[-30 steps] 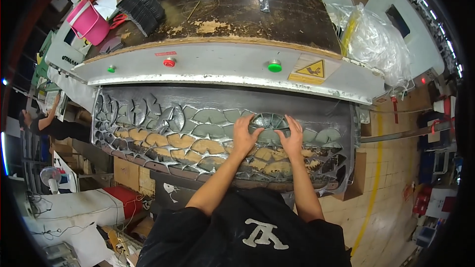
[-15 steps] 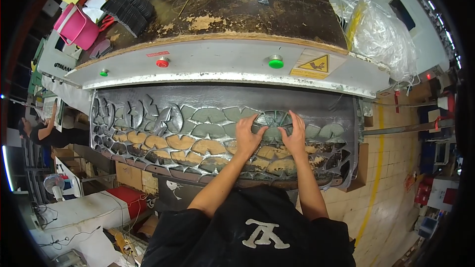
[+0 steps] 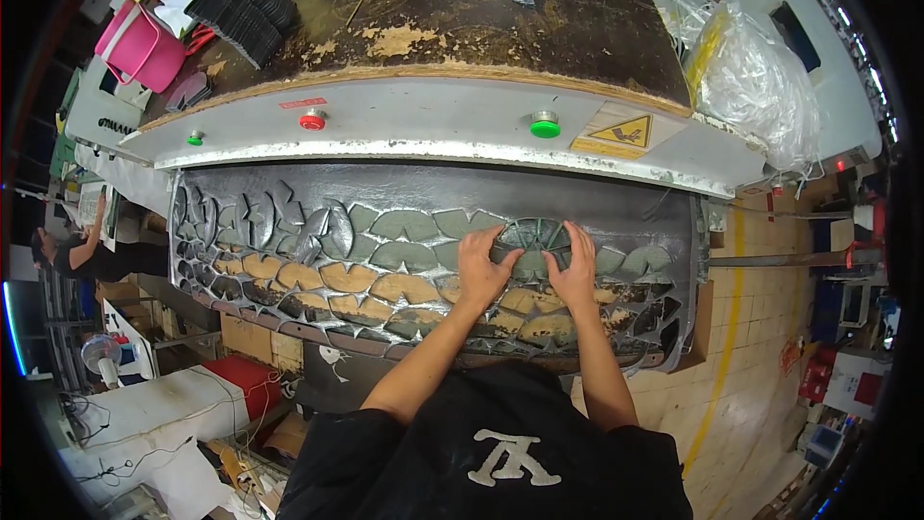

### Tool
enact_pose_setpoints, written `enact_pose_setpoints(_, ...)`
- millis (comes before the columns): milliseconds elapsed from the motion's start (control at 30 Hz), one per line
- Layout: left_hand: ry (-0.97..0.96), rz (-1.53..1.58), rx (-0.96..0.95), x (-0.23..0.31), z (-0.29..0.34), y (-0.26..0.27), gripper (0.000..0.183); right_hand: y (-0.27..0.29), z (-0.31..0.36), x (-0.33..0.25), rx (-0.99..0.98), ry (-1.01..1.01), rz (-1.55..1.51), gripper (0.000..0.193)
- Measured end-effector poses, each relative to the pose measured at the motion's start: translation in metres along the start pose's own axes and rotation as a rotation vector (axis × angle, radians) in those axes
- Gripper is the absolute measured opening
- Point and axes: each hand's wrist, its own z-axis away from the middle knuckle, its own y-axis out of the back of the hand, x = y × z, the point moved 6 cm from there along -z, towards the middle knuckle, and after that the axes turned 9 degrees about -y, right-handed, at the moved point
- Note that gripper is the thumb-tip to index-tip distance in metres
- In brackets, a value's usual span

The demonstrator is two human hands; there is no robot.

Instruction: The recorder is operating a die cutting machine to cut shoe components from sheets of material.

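Note:
A green-ribbed cutting die [image 3: 535, 230] with a curved far edge lies on a dark, shiny sheet [image 3: 433, 185]. My left hand [image 3: 483, 268] grips its left side, thumb at the near edge and fingers round the outside. On the opposite side my right hand [image 3: 574, 268] holds it the same way. The palms cover parts of the die's two ends. Around and to the left of it the sheet is a web of thin strips between cut-out openings, with greenish and tan board showing through. Several loose curved dark pieces [image 3: 327, 229] rest on the left part.
Beyond the sheet runs a grey machine beam [image 3: 414, 116] with a green button [image 3: 545, 125] and a red button [image 3: 312, 120]. On its worn top stand a pink bucket [image 3: 141, 42] and stacked black pieces [image 3: 245, 10]. A clear plastic bag [image 3: 756, 87] sits at right. Another person [image 3: 96, 252] works far left.
The whole view has tilted and shifted slightly. Both hands keep their hold on the cutting die, which stays in nearly the same place on the sheet.

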Motion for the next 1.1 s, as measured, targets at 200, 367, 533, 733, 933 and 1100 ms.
enact_pose_setpoints(200, 0.055, 0.021, -0.038, 0.001, 0.002, 0.002, 0.055, 0.003, 0.002, -0.003, 0.016, 0.037, 0.019, 0.071)
enact_pose_setpoints(367, 0.022, 0.043, -0.110, 0.002, -0.008, 0.000, 0.065, 0.012, -0.003, -0.009, -0.010, -0.004, -0.012, 0.078)
enact_pose_setpoints(533, 0.033, 0.128, -0.051, -0.005, -0.024, 0.040, 0.079, 0.044, 0.021, -0.051, 0.025, -0.017, -0.071, 0.081)
enact_pose_setpoints(733, 0.144, 0.302, 0.055, -0.042, 0.000, 0.076, 0.057, 0.033, 0.079, -0.066, -0.136, -0.116, -0.191, 0.038)
enact_pose_setpoints(933, 0.084, 0.234, -0.104, -0.021, 0.015, 0.105, 0.034, 0.004, 0.082, -0.038, -0.394, -0.066, 0.013, 0.043)
enact_pose_setpoints(1100, -0.014, 0.096, -0.286, -0.023, 0.046, 0.110, 0.030, 0.015, 0.066, -0.085, -0.358, 0.108, 0.052, 0.044)
